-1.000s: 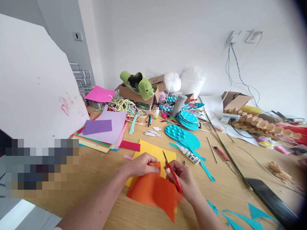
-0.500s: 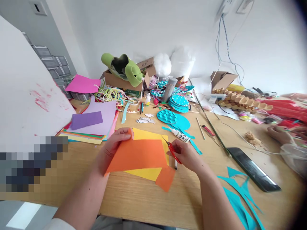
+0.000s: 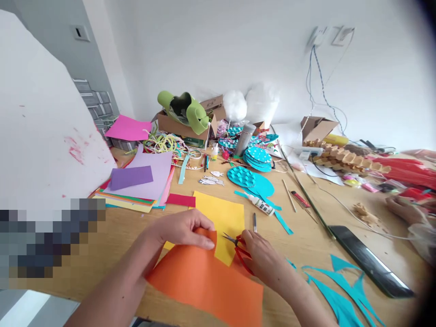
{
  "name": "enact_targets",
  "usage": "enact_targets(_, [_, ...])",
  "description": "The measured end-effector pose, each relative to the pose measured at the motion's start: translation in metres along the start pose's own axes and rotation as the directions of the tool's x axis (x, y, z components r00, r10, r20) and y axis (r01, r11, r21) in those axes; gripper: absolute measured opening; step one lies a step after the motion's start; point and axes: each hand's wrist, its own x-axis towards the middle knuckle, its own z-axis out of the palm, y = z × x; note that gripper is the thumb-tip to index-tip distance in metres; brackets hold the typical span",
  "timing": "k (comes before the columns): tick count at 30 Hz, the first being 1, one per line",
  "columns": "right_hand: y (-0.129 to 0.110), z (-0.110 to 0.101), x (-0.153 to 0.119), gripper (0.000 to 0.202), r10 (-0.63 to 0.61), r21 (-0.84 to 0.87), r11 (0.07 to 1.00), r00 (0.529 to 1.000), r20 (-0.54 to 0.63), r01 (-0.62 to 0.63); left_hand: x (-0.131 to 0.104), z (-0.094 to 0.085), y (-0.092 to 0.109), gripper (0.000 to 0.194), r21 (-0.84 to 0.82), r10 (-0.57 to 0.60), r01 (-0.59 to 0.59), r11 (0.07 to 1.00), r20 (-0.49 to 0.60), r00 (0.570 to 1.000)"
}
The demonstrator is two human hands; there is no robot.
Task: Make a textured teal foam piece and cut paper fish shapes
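My left hand (image 3: 187, 229) pinches the upper edge of an orange paper sheet (image 3: 211, 290), which bends and slopes down towards me. In my right hand (image 3: 260, 254) is a pair of red-handled scissors (image 3: 241, 250), the blades partly open and pointing left, close to the sheet's upper right side. Under both lies a yellow paper sheet (image 3: 223, 211) on the table. A dark red paper strip (image 3: 180, 200) sticks out at its left. Just beyond my right hand are a pen (image 3: 255, 222) and a white glue bottle (image 3: 261, 205).
Stacked coloured paper (image 3: 143, 181) lies at the left beside a white board (image 3: 41, 118). Blue egg-carton shapes (image 3: 241, 176) and a grey bottle (image 3: 244, 138) stand farther back. Blue scraps (image 3: 337, 290) and a phone (image 3: 369, 261) are at the right, near another person's hand (image 3: 405, 209).
The orange sheet has turned and come nearer to me, with my left hand now over its top edge. My right hand with the scissors has moved lower. The view has shifted.
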Motion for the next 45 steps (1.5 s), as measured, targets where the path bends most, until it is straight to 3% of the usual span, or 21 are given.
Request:
enact_targets(2, [0.002, 0.004, -0.002, 0.017, -0.004, 0.007, 1.0, 1.0, -0.011, 0.004, 0.0, 0.001, -0.003, 0.023, 0.097, -0.001, -0.002, 0.995, 0.032, 0.999])
enact_targets(5, [0.004, 0.007, -0.002, 0.011, -0.024, 0.015, 1.0, 0.999, -0.026, 0.024, -0.001, 0.006, -0.016, 0.023, 0.108, -0.005, 0.002, 0.994, 0.03, 1.0])
enact_targets(15, [0.004, -0.005, 0.001, 0.009, 0.088, 0.245, 0.966, 0.996, 0.005, -0.087, 0.003, 0.014, -0.047, 0.039, -0.146, -0.048, 0.071, 0.987, 0.155, 0.987])
enact_targets(18, [0.014, -0.014, 0.01, 0.013, 0.124, 0.472, 0.875, 0.992, -0.002, -0.108, 0.005, 0.012, -0.052, 0.044, -0.183, -0.033, 0.057, 0.981, 0.132, 0.991])
enact_targets(23, [0.015, -0.034, 0.041, 0.036, 0.15, 0.8, 0.596, 0.988, -0.032, -0.064, 0.007, 0.008, -0.058, 0.045, -0.165, -0.007, 0.029, 0.986, 0.132, 0.991])
enact_targets(27, [-0.011, -0.047, 0.076, 0.042, 0.184, 0.862, 0.507, 0.977, -0.112, 0.003, 0.007, 0.009, -0.062, 0.047, -0.192, 0.016, 0.01, 0.981, 0.132, 0.991])
enact_targets(31, [-0.049, -0.04, 0.12, 0.046, 0.167, 0.898, 0.44, 0.98, -0.108, 0.024, 0.008, 0.01, -0.067, 0.049, -0.25, 0.016, 0.024, 0.968, 0.158, 0.987])
enact_targets(32, [-0.059, -0.036, 0.132, 0.047, 0.172, 0.894, 0.448, 0.978, -0.117, 0.027, 0.008, 0.01, -0.067, 0.049, -0.257, 0.019, 0.024, 0.966, 0.165, 0.986])
enact_targets(34, [-0.076, -0.025, 0.156, 0.046, 0.196, 0.814, 0.58, 0.974, -0.117, -0.019, 0.008, 0.01, -0.068, 0.049, -0.261, 0.029, 0.017, 0.965, 0.171, 0.985])
enact_targets(38, [-0.099, -0.006, 0.189, 0.038, 0.209, 0.692, 0.717, 0.974, -0.093, -0.088, 0.008, 0.009, -0.067, 0.049, -0.287, 0.042, 0.011, 0.958, 0.178, 0.983])
enact_targets(45, [-0.108, -0.007, 0.186, 0.024, 0.147, 0.387, 0.92, 0.971, -0.187, -0.064, 0.006, 0.009, -0.066, 0.05, -0.279, 0.068, -0.014, 0.96, 0.182, 0.981])
